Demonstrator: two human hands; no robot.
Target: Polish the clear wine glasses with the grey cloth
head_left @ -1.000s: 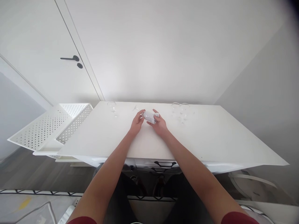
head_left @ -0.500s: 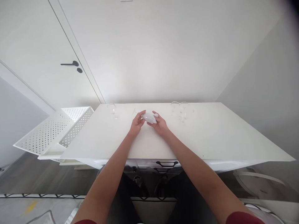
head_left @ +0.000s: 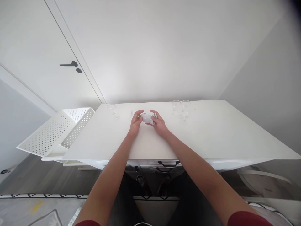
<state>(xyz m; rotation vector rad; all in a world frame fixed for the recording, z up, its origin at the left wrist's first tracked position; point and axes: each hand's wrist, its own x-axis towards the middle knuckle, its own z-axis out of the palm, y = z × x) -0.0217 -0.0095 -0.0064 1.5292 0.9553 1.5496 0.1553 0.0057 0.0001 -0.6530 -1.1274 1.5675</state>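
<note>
A clear stemmed wine glass (head_left: 146, 118) lies sideways in the air between my hands, above the white tabletop (head_left: 150, 141). Its foot points left and its mouth faces right. My left hand (head_left: 136, 121) is closed around it where bowl and stem meet. At the mouth, my right hand (head_left: 159, 123) grips a white cloth or tissue (head_left: 154, 118), pressed against the bowl. Part of the cloth is hidden by the fingers.
One stemmed glass (head_left: 113, 110) stands at the back left of the table. Two more glasses (head_left: 184, 110) stand close together at the back right. A white perforated rack (head_left: 49, 131) adjoins the table's left side. Drawers with black handles (head_left: 168, 164) are below the front edge.
Both hands have shifted slightly left with the wine glass. The right fingers and the cloth have changed position a little around its mouth. The view has also moved slightly.
</note>
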